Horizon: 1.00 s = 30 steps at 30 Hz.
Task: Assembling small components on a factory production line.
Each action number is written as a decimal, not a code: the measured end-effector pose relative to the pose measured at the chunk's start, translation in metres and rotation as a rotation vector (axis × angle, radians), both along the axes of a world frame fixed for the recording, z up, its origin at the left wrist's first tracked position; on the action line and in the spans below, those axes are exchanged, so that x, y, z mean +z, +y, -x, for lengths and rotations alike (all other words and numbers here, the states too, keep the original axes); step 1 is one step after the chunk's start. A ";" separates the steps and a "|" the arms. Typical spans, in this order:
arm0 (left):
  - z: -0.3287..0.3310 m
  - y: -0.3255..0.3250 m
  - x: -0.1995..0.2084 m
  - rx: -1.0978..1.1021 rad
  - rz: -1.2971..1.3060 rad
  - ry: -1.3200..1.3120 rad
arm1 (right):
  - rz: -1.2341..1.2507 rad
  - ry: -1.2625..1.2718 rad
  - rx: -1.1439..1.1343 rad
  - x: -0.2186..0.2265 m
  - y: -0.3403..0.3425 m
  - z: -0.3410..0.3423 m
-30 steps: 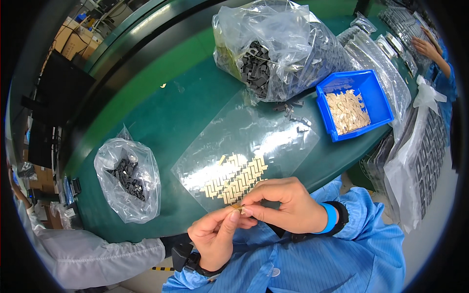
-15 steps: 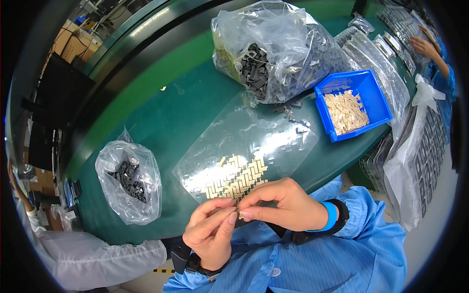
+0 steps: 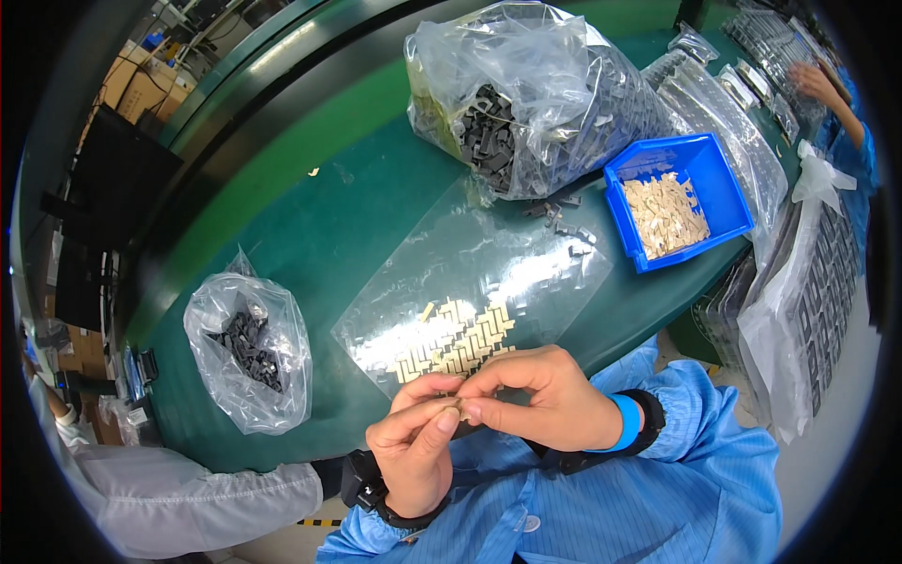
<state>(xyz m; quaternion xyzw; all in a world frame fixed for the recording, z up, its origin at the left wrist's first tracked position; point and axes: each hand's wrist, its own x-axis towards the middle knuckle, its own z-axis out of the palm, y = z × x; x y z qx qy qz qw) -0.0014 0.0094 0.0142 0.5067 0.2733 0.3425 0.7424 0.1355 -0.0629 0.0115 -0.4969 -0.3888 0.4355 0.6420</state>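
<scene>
Close together at the table's near edge, my left hand (image 3: 413,451) and my right hand (image 3: 540,399) meet fingertip to fingertip. Both pinch at the same spot; a bit of something small and tan shows there, mostly hidden by the fingers. Just beyond them lies a clear plastic sheet (image 3: 399,268) with rows of small cream-coloured strips (image 3: 474,334) on it. Several small dark plastic parts (image 3: 559,221) are scattered at the sheet's far right corner. A blue bin (image 3: 736,202) to the right holds a heap of tan flat pieces (image 3: 665,214).
A large clear bag (image 3: 573,85) of dark parts stands at the back. On the left sits a smaller open bag (image 3: 293,343) with dark parts. Stacked trays (image 3: 813,310) stand at right. Another person's hand (image 3: 816,85) is far right; a whitish sleeve (image 3: 188,503) lies lower left.
My left hand has shifted slightly right and up, with its fingers drawn closer to my right hand. The far-right person's hand has moved a little.
</scene>
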 end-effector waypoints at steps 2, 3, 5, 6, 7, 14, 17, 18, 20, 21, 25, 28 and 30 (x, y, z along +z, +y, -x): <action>-0.003 -0.001 0.000 -0.011 0.040 -0.018 | -0.013 -0.023 -0.025 -0.001 -0.002 -0.002; -0.005 -0.001 0.001 -0.010 0.048 -0.018 | -0.025 -0.046 -0.049 -0.001 -0.004 -0.003; -0.007 0.001 0.003 -0.020 0.064 -0.033 | -0.045 -0.205 -0.136 0.007 -0.007 -0.015; -0.006 0.004 0.003 0.032 -0.056 -0.005 | -0.067 -0.361 -0.209 0.012 -0.010 -0.027; -0.004 0.009 0.004 0.083 -0.173 0.019 | -0.082 -0.525 -0.287 0.019 -0.013 -0.043; 0.000 0.031 0.044 0.029 -1.242 0.273 | 0.209 -1.366 -0.838 0.053 -0.062 -0.128; -0.001 0.032 0.052 -0.088 -1.476 0.318 | 0.307 -1.397 -0.816 0.044 -0.070 -0.147; -0.002 0.032 0.050 -0.108 -1.523 0.275 | 0.278 -1.475 -0.813 0.043 -0.071 -0.151; -0.010 0.027 0.048 -0.030 -1.677 0.211 | 0.234 -1.546 -0.806 0.045 -0.070 -0.152; -0.015 0.023 0.048 0.047 -1.828 0.147 | 0.215 -1.551 -0.846 0.047 -0.068 -0.148; -0.049 0.021 0.037 0.075 -1.857 -0.086 | 0.093 -1.079 -0.748 0.042 -0.066 -0.123; -0.053 0.020 0.040 0.023 -1.976 -0.051 | -0.043 -0.675 -0.347 0.037 -0.051 -0.092; -0.055 0.017 0.042 -0.016 -2.026 -0.050 | -0.085 -0.496 -0.248 0.032 -0.045 -0.080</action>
